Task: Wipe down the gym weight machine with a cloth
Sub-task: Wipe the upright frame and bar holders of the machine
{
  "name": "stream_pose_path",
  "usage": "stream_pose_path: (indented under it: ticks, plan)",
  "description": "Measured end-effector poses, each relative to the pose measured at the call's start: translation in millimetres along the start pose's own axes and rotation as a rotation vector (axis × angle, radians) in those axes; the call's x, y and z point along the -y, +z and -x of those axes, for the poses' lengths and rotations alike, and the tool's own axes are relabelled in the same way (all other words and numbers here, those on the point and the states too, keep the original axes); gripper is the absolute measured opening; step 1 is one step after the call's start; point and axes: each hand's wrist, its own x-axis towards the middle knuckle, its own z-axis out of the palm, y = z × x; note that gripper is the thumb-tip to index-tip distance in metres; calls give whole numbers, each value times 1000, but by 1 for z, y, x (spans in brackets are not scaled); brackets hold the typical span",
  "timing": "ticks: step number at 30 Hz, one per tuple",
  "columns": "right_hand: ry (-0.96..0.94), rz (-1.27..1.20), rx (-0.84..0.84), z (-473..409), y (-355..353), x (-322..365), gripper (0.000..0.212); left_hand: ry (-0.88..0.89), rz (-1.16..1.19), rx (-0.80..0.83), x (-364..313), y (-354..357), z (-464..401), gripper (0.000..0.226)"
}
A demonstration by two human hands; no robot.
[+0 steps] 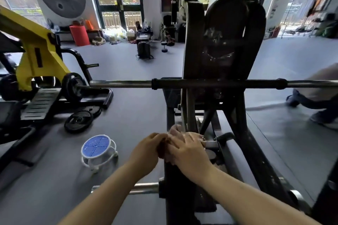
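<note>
Pale cloth (174, 129) sits bunched under your two hands, pressed on the low frame of the machine (217, 45), just before its upright post. Your right hand (188, 149) lies flat over the cloth with fingers spread; your left hand (146, 149) curls at its near edge, apparently pinching it. The frame's long axis runs straight away from you, so wiping would follow it. One cloth, one bar (215, 83) beyond the post, two plates (79, 120) on the floor left of the machine.

Grey floor (128, 71) carrying black machine (219, 97), yellow machine (38, 49) sitting at left, two plates (79, 120) lying flat, blue stool (97, 149) standing near, backpack (144, 49) and dumbbell (164, 46) resting farther back.
</note>
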Motion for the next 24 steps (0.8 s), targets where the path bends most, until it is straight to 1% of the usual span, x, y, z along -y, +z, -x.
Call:
stream_pose_path:
  ticks: [2, 4, 6, 8, 9, 10, 12, 14, 16, 18, 19, 22, 24]
  plan:
    - [-79, -30, -54, 13, 2, -21, 37, 53, -1, 35, -2, -1, -2, 61]
    - [-73, -8, -114, 17, -1, -37, 43, 74, -20, 70, -4, -1, -6, 67]
    - [43, -44, -142, 12, 0, -31, 44, 30, -31, 66, -7, -4, -9, 66]
    - [173, -69, -175, 6, 7, -9, 45, -9, -24, 33, -7, -6, -9, 66]
    - [201, -59, -196, 5, 11, 1, 44, -14, -15, 11, -6, -6, -9, 66]
    - [192, -37, -231, 6, 17, 8, 44, -18, -10, -2, -5, -7, -9, 66]
    - [97, 8, -268, 18, 29, 5, 46, -17, -20, 5, -6, -8, -10, 63]
    - [-6, 17, -276, 37, 42, -7, 46, 0, -35, 77, -12, -7, -11, 60]
    - [-11, -7, -286, 56, 56, -14, 48, 61, -55, 165, -17, -6, -15, 59]
    - [77, 24, -312, 68, 66, -10, 61, 142, -106, 240, -19, -4, -20, 56]
    - [131, 15, -331, 70, 69, -4, 63, 183, -128, 265, -18, -4, -23, 55]
    - [303, -29, -438, 61, 74, 27, 56, 294, -158, 307, -15, -9, -28, 55]
    - [463, -60, -444, 51, 82, 53, 52, 373, -177, 320, -10, -15, -30, 50]
